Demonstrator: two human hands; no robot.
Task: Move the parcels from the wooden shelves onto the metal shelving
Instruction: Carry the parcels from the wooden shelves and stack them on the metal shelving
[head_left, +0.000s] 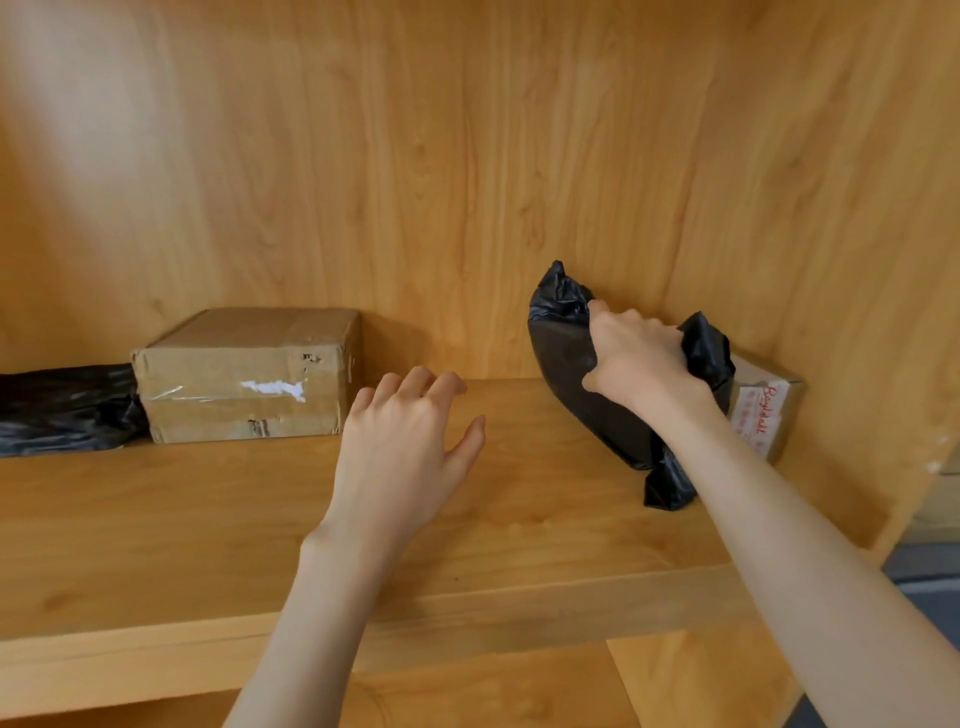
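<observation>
Black plastic parcel (563, 364) stands tilted on the wooden shelf (208, 519), far right, near the side wall. Long axis runs from upper left at the back to lower right at the front; bunched ends at both. Right hand (636, 364) grips its top edge, fingers curled over, thumb on the near face, forearm reaching in from lower right. Left hand (410, 447) hovers palm down over the shelf's middle, fingers spread and loosely bent, holding nothing. Small taped box (769, 410) with red writing sits just behind the parcel. Cardboard box (244, 374) lies left, touching another black bag (62, 410) at far left.
</observation>
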